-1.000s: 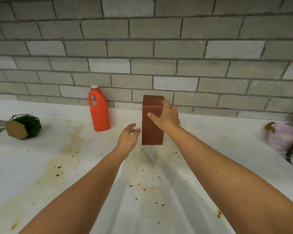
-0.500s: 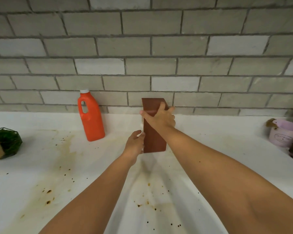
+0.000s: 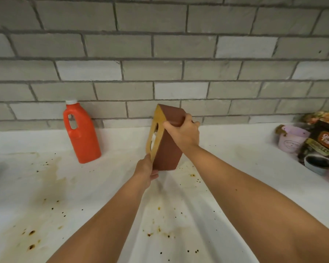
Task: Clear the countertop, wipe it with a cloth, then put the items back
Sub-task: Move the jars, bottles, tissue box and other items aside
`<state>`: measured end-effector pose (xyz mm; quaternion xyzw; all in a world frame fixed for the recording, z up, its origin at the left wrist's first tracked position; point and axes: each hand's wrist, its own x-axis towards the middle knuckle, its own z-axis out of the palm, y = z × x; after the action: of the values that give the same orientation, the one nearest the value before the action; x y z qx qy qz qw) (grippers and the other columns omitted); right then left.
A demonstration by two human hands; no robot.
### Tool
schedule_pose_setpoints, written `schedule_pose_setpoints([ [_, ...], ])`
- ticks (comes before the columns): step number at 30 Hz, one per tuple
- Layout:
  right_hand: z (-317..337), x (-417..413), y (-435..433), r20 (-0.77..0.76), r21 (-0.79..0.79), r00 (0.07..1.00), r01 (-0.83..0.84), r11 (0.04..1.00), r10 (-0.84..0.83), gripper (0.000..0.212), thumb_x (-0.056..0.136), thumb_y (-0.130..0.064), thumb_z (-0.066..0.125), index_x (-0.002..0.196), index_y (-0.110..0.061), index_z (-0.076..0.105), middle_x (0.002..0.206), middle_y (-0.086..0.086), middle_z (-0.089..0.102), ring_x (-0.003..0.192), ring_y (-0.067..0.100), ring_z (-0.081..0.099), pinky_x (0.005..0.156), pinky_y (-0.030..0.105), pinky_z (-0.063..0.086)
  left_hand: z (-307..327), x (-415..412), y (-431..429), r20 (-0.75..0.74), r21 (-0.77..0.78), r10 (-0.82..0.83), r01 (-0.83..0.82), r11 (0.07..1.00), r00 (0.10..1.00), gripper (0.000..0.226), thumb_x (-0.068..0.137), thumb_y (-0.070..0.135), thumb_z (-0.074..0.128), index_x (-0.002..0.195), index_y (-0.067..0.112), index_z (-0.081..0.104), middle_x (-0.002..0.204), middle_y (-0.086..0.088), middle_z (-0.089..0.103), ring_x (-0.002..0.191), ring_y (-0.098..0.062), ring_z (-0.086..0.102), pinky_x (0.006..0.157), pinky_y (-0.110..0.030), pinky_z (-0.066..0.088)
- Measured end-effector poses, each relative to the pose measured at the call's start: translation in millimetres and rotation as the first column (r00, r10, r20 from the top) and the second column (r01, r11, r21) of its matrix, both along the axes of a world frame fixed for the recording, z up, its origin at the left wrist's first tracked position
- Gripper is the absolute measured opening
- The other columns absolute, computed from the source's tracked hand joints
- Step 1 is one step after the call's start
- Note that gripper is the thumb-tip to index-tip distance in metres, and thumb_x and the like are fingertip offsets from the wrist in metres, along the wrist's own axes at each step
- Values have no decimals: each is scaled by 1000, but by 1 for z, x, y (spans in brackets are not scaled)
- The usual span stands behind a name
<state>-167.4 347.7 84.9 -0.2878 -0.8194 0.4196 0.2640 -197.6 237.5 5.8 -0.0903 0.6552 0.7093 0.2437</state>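
Tilted brown tissue box (image 3: 167, 149), yellow oval-holed face, right hand (image 3: 183, 134) clasping its top, left hand (image 3: 145, 170) gripping its base, stained white countertop (image 3: 46, 186) beneath

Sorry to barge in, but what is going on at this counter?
A person holds a brown tissue box tilted at the stained white countertop: the right hand grips its upper end, the left hand holds its lower corner. An orange bottle stands by the wall. The stains are not yet wiped.
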Motion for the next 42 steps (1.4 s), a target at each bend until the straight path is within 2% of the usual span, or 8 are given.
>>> schedule_pose_setpoints([
  [6, 7, 35, 21, -185, -219, 978, 58, 974, -100, 74, 66, -59, 63, 128, -22, 44, 118, 6, 49, 92, 22, 57, 84, 35, 52, 2, 10, 16, 43, 105, -34, 29, 994, 998, 48, 100, 39, 29, 141, 13, 32, 143, -13, 38, 106, -31, 54, 87, -44, 47],
  [16, 34, 132, 47, -313, -324, 916, 144, 935, -249, 90, 56, -61, 62, 136, -27, 36, 124, 5, 43, 96, 20, 59, 79, 43, 57, 24, 63, 68, 50, 435, -201, 160, 886, 978, 41, 98, 45, 34, 131, 19, 35, 117, -21, 53, 85, -32, 65, 63, -41, 52],
  [23, 39, 223, 74, -343, -287, 878, 239, 928, -333, 95, 56, -66, 64, 138, -32, 31, 135, 5, 38, 109, 18, 53, 93, 42, 50, 28, 128, 127, 42, 521, -336, 266, 811, 941, 50, 98, 45, 35, 141, 21, 29, 141, -14, 41, 88, -41, 65, 62, -45, 54],
  [27, 32, 290, 102, -324, -237, 870, 305, 922, -371, 79, 82, -49, 62, 145, -24, 22, 138, 3, 27, 107, 15, 39, 90, 24, 34, 36, 173, 163, 23, 525, -391, 322, 788, 920, 48, 99, 43, 35, 140, 20, 27, 140, -11, 39, 94, -45, 60, 75, -50, 51],
  [33, 29, 383, 148, -246, -252, 867, 375, 892, -434, 92, 63, -57, 62, 141, -26, 25, 133, 2, 35, 115, 20, 45, 100, 39, 42, 42, 250, 220, -84, 476, -426, 412, 777, 901, 32, 100, 38, 34, 125, 18, 32, 124, -9, 44, 76, -35, 61, 77, -49, 53],
  [36, 28, 430, 172, -230, -267, 878, 358, 895, -420, 90, 65, -51, 65, 141, -23, 26, 134, 1, 38, 114, 20, 47, 82, 29, 49, 39, 285, 247, -123, 447, -451, 455, 770, 884, 42, 100, 37, 35, 136, 17, 31, 130, -10, 44, 80, -35, 61, 71, -44, 53],
  [40, 20, 482, 197, -182, -270, 886, 371, 888, -426, 95, 67, -61, 69, 141, -19, 26, 132, -4, 42, 120, 16, 44, 99, 31, 40, 32, 321, 276, -213, 415, -465, 510, 753, 859, 42, 100, 35, 35, 136, 15, 31, 137, -13, 42, 91, -33, 60, 72, -43, 53],
  [42, 14, 500, 206, -200, -325, 867, 381, 866, -456, 80, 75, -61, 63, 133, -14, 34, 123, -6, 51, 114, 13, 50, 90, 24, 44, 31, 334, 286, -259, 373, -481, 546, 750, 838, 39, 100, 33, 34, 134, 15, 32, 136, -13, 42, 91, -31, 60, 77, -45, 53],
])
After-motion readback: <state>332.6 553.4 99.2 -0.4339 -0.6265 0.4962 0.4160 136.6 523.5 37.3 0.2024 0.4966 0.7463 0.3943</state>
